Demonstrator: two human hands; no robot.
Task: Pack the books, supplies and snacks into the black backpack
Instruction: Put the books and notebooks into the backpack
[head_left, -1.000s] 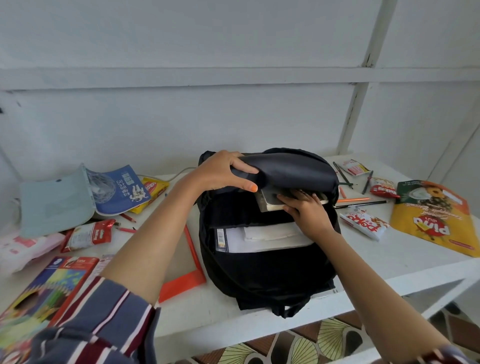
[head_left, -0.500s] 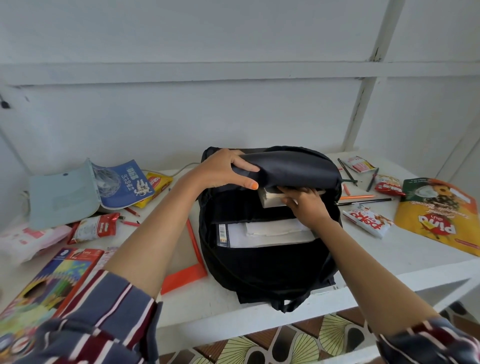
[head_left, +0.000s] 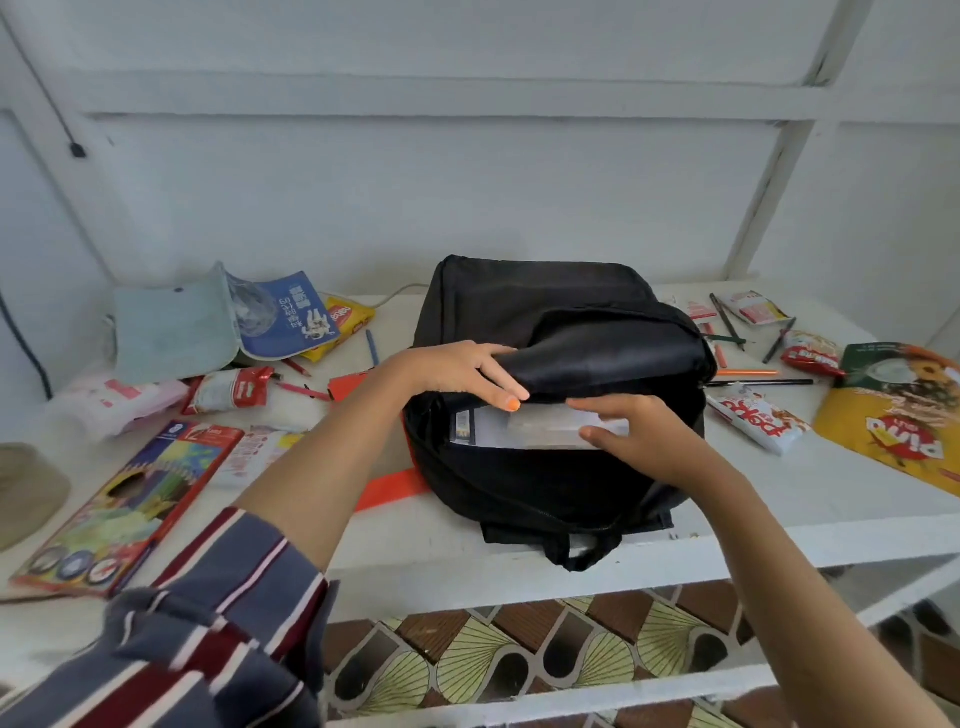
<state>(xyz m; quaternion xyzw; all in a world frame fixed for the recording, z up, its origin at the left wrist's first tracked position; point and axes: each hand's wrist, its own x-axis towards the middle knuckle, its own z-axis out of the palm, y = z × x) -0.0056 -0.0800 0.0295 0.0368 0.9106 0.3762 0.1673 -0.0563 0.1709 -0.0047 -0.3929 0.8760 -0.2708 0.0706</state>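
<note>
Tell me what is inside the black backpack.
Pale books with a barcoded edge show at the mouth of the black backpack, gripped by the right hand. The flap, held by the left hand, and front wall hide everything deeper.

On the black backpack (head_left: 545, 483) the raised flap, gripped by the left hand (head_left: 457, 371), covers the far part of the opening, and the pale books (head_left: 540, 434) showing in the mouth are smeared by motion, their right ends behind the right hand (head_left: 639, 434), which perhaps pinches them. An orange folder (head_left: 387, 491) runs under the pack at its eight o'clock, only a strip and a corner showing. At the frame's nine o'clock a khaki hat (head_left: 26, 488) is cut by the edge, as is the yellow snack bag (head_left: 904, 410) at three o'clock
</note>
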